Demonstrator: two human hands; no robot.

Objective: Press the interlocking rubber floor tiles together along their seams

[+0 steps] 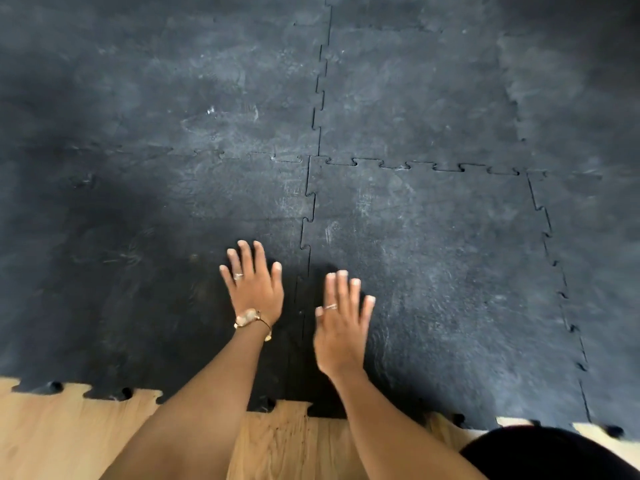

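Note:
Dark grey interlocking rubber floor tiles cover most of the view. A toothed seam runs from near to far between the near left tile and the near right tile. My left hand lies flat, fingers spread, on the left tile just left of the seam; it wears a ring and a gold bracelet. My right hand is just right of the seam with fingers spread, tilted and slightly blurred; whether it touches the tile I cannot tell. Neither hand holds anything.
A cross seam joins the near tiles to the far tiles. Another seam runs along the right. The tiles' toothed near edge ends on a light wooden floor. A dark clothed knee shows at bottom right.

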